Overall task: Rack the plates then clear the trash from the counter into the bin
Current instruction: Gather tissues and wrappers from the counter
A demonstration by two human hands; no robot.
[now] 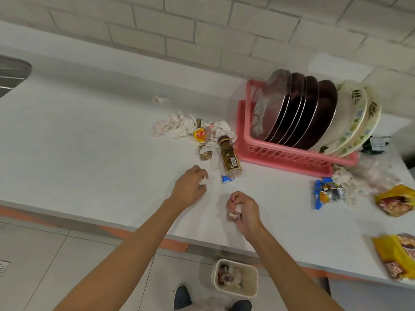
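Note:
My left hand grips a small crumpled white tissue above the white counter. My right hand clutches another crumpled tissue near the counter's front edge. Beyond my hands lie a brown bottle on its side, a blue wrapper scrap and a heap of crumpled tissues. The pink dish rack holds several dark and patterned plates upright. A beige bin with trash inside stands on the floor below the counter edge.
To the right lie a blue-and-silver wrapper, more tissues and yellow snack bags. A sink is at the far left. A brick wall backs the counter. My shoes stand beside the bin.

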